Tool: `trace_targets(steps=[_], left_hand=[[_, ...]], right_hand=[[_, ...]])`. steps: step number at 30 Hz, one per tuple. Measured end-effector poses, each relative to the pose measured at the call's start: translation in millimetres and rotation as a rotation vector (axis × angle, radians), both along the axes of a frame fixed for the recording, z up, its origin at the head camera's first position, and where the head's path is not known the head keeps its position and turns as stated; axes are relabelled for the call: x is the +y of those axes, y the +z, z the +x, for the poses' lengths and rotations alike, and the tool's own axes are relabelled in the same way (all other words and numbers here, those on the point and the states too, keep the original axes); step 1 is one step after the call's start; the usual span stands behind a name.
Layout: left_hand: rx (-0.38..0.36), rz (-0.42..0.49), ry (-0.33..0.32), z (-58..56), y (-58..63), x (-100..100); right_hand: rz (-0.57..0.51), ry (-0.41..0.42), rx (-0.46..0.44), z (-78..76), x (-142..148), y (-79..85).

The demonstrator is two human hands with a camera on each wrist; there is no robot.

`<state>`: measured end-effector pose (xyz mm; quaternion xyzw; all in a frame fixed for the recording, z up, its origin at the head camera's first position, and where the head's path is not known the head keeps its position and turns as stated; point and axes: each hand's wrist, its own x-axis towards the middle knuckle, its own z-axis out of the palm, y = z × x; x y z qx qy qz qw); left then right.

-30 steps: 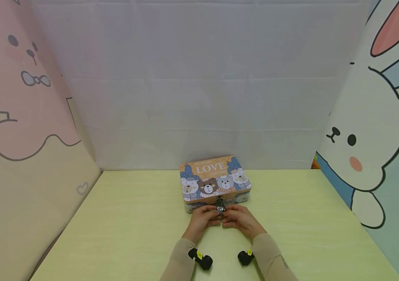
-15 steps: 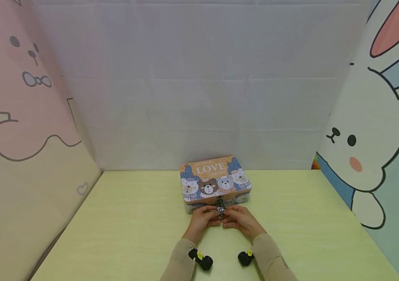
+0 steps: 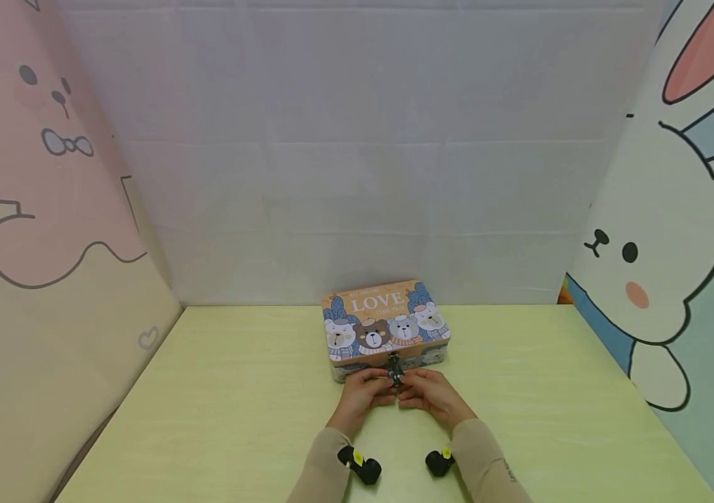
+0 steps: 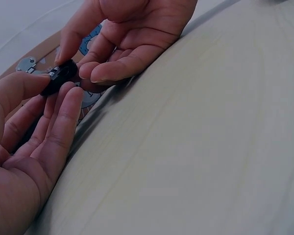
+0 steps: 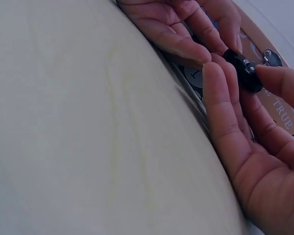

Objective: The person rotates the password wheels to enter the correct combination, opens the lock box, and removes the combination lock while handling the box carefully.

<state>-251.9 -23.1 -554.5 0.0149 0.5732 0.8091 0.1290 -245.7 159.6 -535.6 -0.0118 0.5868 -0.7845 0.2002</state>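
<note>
A tin box [image 3: 377, 335] with cartoon bears and the word LOVE on its lid stands closed at the back of the table. A small black padlock [image 3: 395, 377], with silvery bits on its face, is at the metal clasp [image 3: 393, 359] on the box's front. My left hand [image 3: 362, 397] pinches the padlock's left side between thumb and fingers. From the other side my right hand [image 3: 431, 395] pinches it too. In the left wrist view the padlock [image 4: 60, 76] lies between both sets of fingertips; in the right wrist view the fingers partly cover the padlock [image 5: 243, 70].
The light yellow-green table [image 3: 237, 405] stretches around the box. A white sheet [image 3: 357, 154] hangs behind it. Printed panels with a pink figure and a rabbit [image 3: 646, 279] flank the table. Black cameras [image 3: 360, 464] are worn on both wrists.
The hands and the box have stayed in place. The padlock's face looks darker now than before, when it shone silvery.
</note>
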Motion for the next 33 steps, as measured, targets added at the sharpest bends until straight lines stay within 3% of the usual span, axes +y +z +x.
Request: trace_targets(steps=[22, 33], left_hand=[[0.007, -0.01, 0.004, -0.9, 0.2, 0.5], [0.008, -0.007, -0.002, -0.2, -1.8, -0.7]], right_hand=[[-0.038, -0.008, -0.033, -0.5, 1.0, 2.4], [-0.013, 0.0, 0.012, 0.6, 1.2, -0.3]])
